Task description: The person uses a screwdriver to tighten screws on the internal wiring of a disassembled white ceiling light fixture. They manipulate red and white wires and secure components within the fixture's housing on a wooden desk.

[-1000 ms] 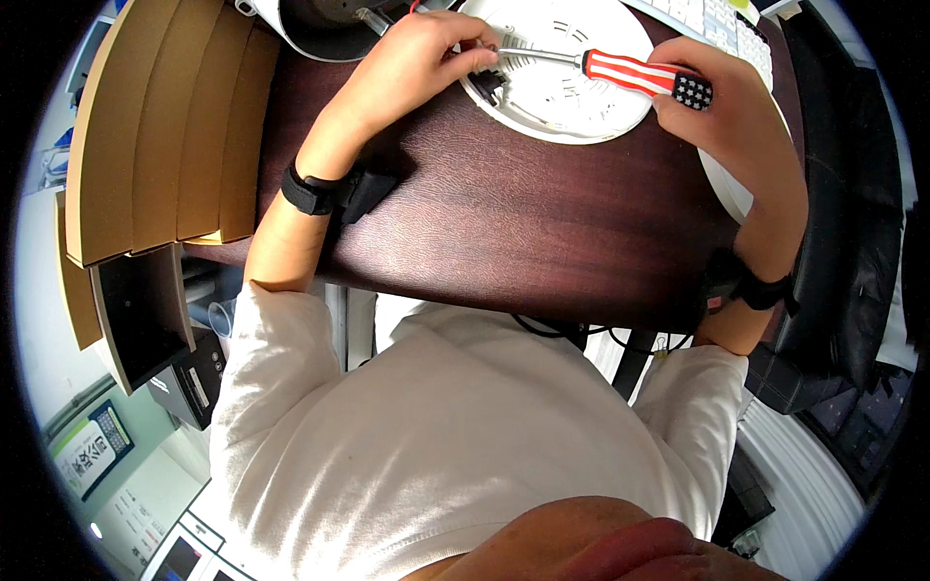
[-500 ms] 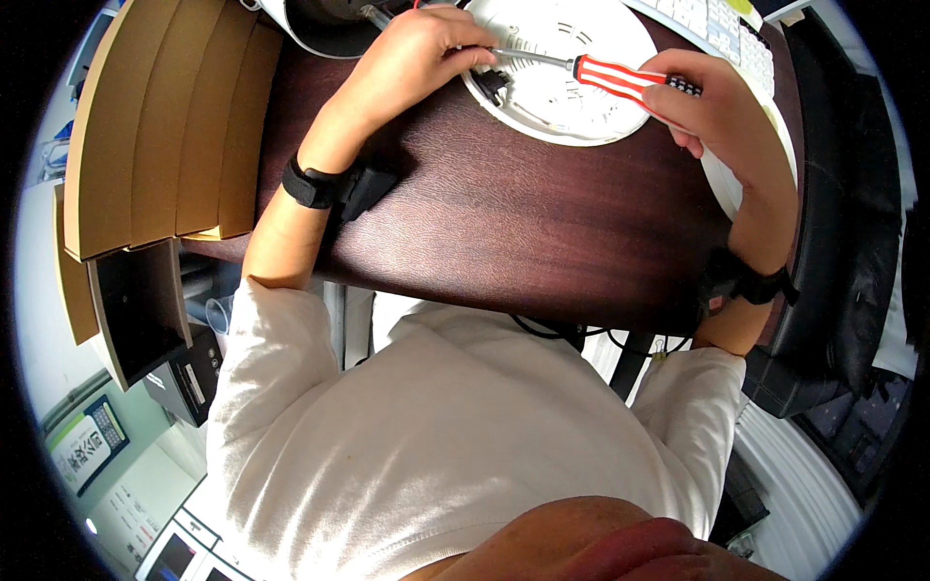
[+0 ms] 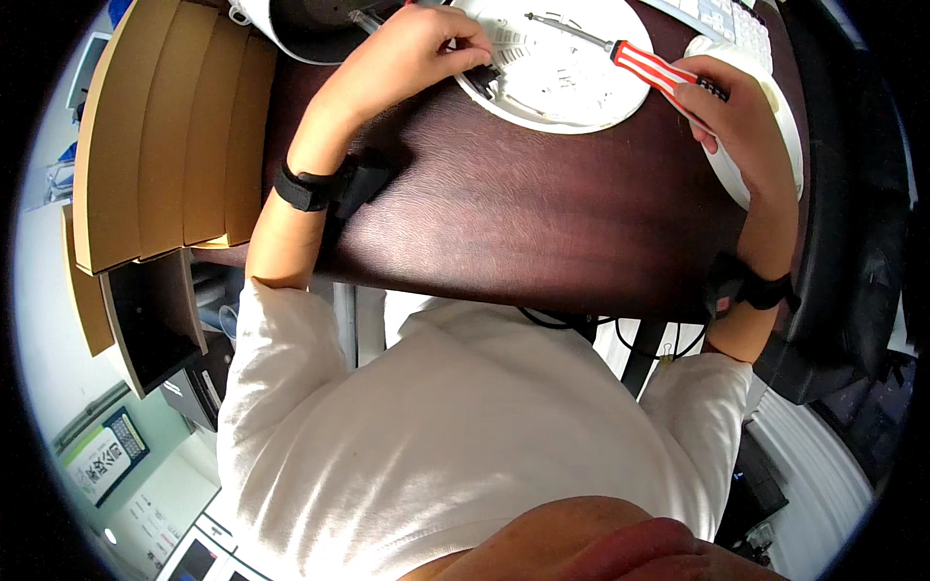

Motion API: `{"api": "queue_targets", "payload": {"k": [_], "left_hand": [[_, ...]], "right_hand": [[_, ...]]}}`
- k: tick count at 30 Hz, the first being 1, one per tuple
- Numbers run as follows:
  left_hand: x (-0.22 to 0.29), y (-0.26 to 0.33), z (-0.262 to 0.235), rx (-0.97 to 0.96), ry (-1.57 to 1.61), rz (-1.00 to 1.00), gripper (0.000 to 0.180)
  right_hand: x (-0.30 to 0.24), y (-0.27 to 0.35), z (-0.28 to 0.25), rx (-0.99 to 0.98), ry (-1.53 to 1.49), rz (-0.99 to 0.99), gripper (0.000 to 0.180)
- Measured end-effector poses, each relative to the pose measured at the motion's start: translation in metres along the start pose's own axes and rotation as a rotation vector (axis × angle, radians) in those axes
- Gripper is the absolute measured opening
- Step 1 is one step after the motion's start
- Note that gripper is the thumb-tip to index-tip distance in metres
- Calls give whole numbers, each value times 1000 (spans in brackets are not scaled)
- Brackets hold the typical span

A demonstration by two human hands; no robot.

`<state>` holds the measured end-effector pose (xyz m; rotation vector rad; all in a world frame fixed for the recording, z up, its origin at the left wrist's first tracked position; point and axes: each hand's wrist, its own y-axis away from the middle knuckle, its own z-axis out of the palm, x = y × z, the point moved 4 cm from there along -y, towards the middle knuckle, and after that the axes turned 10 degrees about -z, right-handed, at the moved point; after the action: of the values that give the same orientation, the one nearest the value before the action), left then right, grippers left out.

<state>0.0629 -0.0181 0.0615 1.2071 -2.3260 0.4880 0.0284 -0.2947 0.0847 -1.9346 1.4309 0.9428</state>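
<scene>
My right hand (image 3: 731,111) is closed around the red-and-white striped handle of a screwdriver (image 3: 647,66). Its metal shaft points left across a round white plastic housing (image 3: 572,126) with slots and raised ribs inside. At the housing's left side my left hand (image 3: 421,53) has thumb and fingers pinched together. Just under those fingertips sits a small black part (image 3: 481,81), against the inner left edge of the housing. Whatever the left fingers pinch, if anything, is hidden. The screwdriver's tip is apart from the left hand.
Another white round piece (image 3: 775,116) lies beneath my right hand and forearm. A white keyboard (image 3: 727,24) is at the far right. A white container with a dark inside (image 3: 315,29) stands far left, beside brown cardboard panels (image 3: 160,136). The dark wooden table (image 3: 504,213) ends near my body.
The screwdriver has moved right with my right hand, and its shaft has come away from my left fingers. My left hand stays pinched by the black part.
</scene>
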Motion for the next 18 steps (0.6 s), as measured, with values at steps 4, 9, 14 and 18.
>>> {"api": "queue_targets", "payload": {"k": [4, 9, 14, 18], "left_hand": [[12, -7, -2, -96, -44, 10, 12], [19, -15, 0, -127, -133, 5, 12], [22, -22, 5, -163, -219, 65, 12], [25, -26, 6, -203, -230, 63, 12]], "right_hand": [[18, 17, 4, 17, -102, 79, 25], [14, 32, 15, 31, -7, -182, 24], [8, 38, 29, 22, -48, -229, 21], [9, 39, 35, 29, -1, -294, 20]]}}
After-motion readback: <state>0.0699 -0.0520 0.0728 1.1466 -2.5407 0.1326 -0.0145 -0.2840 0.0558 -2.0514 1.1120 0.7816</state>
